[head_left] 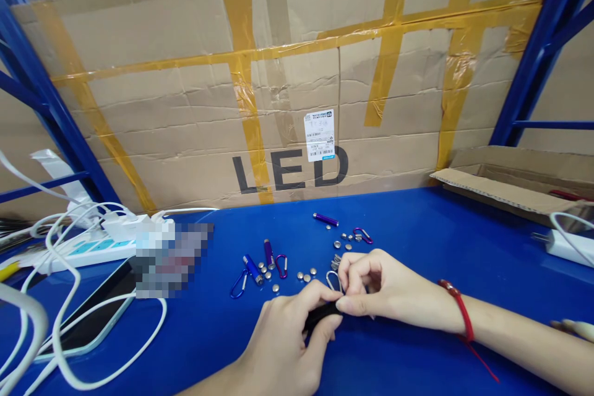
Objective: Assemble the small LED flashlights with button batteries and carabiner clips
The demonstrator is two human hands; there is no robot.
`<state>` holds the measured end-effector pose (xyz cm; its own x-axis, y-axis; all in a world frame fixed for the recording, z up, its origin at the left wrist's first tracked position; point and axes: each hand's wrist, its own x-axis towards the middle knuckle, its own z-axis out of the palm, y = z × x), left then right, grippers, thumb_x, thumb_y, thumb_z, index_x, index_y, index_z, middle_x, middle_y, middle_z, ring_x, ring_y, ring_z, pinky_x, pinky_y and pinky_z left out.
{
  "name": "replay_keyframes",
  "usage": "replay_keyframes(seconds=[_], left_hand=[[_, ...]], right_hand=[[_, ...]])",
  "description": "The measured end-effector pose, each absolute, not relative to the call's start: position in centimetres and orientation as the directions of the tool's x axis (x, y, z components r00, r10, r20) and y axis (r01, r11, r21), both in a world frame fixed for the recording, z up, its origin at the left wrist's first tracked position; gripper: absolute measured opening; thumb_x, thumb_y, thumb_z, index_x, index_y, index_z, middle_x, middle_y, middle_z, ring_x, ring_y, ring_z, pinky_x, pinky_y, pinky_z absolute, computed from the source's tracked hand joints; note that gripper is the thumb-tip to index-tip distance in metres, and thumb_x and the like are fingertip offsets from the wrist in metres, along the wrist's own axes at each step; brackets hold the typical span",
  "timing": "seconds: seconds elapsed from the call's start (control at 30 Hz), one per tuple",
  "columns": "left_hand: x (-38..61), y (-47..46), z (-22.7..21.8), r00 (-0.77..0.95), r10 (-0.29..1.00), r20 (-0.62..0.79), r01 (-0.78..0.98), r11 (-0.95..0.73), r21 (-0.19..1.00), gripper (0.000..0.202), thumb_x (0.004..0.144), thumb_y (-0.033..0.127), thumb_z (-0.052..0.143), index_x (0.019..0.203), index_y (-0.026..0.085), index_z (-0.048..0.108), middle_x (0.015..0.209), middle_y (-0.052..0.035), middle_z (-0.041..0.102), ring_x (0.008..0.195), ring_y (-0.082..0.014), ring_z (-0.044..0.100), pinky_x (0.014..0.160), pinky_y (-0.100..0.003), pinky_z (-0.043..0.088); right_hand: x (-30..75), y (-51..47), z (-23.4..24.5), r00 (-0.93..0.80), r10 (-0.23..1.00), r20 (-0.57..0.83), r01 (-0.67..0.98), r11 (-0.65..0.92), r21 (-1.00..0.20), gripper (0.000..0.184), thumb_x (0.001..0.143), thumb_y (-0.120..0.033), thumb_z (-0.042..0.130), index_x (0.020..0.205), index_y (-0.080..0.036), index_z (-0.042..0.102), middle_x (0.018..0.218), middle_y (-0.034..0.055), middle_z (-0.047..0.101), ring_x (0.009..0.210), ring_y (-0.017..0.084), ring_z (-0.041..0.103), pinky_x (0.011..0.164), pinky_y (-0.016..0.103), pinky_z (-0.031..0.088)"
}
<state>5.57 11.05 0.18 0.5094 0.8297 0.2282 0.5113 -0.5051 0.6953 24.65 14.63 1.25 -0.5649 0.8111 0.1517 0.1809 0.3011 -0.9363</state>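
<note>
My left hand (pixel 292 337) is closed around a short black tube (pixel 320 315), mostly covered by my fingers. At the tube's far end, the thumb and fingers of my right hand (pixel 375 288) are pinched together; what lies between them is hidden. Just behind the right fingertips is a silver carabiner (pixel 332 280). Beyond my hands are a blue mini flashlight (pixel 253 270) with a blue carabiner (pixel 238 284), and a purple mini flashlight (pixel 268 253) beside a purple carabiner (pixel 281 266). Several button cells (pixel 307 278) are scattered among them. Farther back lies a slim purple tube (pixel 325 219).
White cables (pixel 65 322) loop over a phone (pixel 88 309) and a power strip (pixel 97 250) at left. A large cardboard sheet (pixel 185 130) stands behind the blue table (pixel 394 352). At right are an open cardboard box (pixel 501 195) and a white plug adapter (pixel 570 246).
</note>
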Motion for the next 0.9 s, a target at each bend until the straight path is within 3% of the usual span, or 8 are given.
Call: replay_keyframes(seconds=[0.2,0.37,0.43,0.53,0.67,0.77,0.9], left_hand=[[5.9,11.9,0.7,0.414,0.886,0.212,0.453,-0.402,0.796,0.015,0.089,0.022,0.040,0.094,0.019,0.054,0.063,0.0029,0.058,0.060,-0.0135,0.054,0.061,-0.023,0.038],[5.9,12.0,0.8,0.413,0.890,0.192,0.445,-0.381,0.811,0.015,0.089,0.023,0.040,0.093,0.018,0.053,0.061,0.0040,0.055,0.058,-0.0130,0.052,0.061,-0.022,0.037],[5.9,11.9,0.8,0.425,0.881,0.206,0.445,-0.402,0.801,0.016,0.090,0.023,0.038,0.090,0.019,0.053,0.060,0.0043,0.053,0.058,-0.0126,0.051,0.060,-0.022,0.036],[5.9,11.8,0.8,0.457,0.860,0.228,0.456,-0.446,0.770,0.018,0.090,0.022,0.037,0.085,0.019,0.055,0.059,0.0045,0.053,0.058,-0.0123,0.052,0.062,-0.021,0.036],[6.0,11.8,0.8,0.478,0.849,0.225,0.482,-0.468,0.741,0.020,0.090,0.021,0.037,0.083,0.019,0.056,0.059,0.0043,0.054,0.058,-0.0125,0.053,0.063,-0.021,0.036],[6.0,11.8,0.7,0.494,0.843,0.211,0.501,-0.475,0.723,0.021,0.091,0.020,0.037,0.084,0.019,0.057,0.060,0.0045,0.054,0.059,-0.0123,0.053,0.062,-0.021,0.035],[5.7,11.8,0.5,0.538,0.815,0.215,0.504,-0.515,0.694,0.020,0.091,0.018,0.037,0.085,0.020,0.056,0.064,0.0044,0.055,0.061,-0.0119,0.053,0.061,-0.020,0.035]], right_hand=[[24.5,15.0,1.4,-0.505,0.843,0.187,0.195,0.323,-0.926,0.037,0.072,-0.047,0.066,0.062,-0.012,0.063,0.075,0.0002,0.051,0.046,0.003,0.047,0.041,0.018,0.040],[24.7,14.9,1.5,-0.394,0.841,0.370,0.303,0.499,-0.812,0.027,0.073,-0.040,0.068,0.075,-0.013,0.068,0.080,0.0025,0.057,0.046,0.003,0.047,0.044,0.017,0.040],[24.9,14.9,1.5,-0.419,0.783,0.459,0.331,0.603,-0.726,0.026,0.074,-0.041,0.068,0.079,-0.015,0.070,0.079,0.0026,0.057,0.048,0.004,0.047,0.045,0.017,0.041],[25.3,15.1,1.4,-0.519,0.619,0.589,0.360,0.783,-0.506,0.028,0.081,-0.043,0.059,0.082,-0.019,0.073,0.078,0.0034,0.059,0.058,0.008,0.053,0.054,0.019,0.045],[25.7,15.2,1.3,-0.567,0.490,0.663,0.384,0.869,-0.313,0.025,0.085,-0.040,0.056,0.086,-0.022,0.073,0.079,0.0030,0.061,0.061,0.008,0.056,0.058,0.019,0.046],[25.7,15.0,1.4,-0.565,0.473,0.677,0.372,0.877,-0.303,0.023,0.084,-0.038,0.058,0.080,-0.021,0.073,0.077,0.0027,0.061,0.060,0.008,0.056,0.056,0.018,0.046],[25.3,14.6,1.6,-0.556,0.498,0.666,0.317,0.867,-0.385,0.024,0.082,-0.037,0.061,0.072,-0.019,0.073,0.075,0.0027,0.061,0.062,0.008,0.058,0.058,0.019,0.047]])
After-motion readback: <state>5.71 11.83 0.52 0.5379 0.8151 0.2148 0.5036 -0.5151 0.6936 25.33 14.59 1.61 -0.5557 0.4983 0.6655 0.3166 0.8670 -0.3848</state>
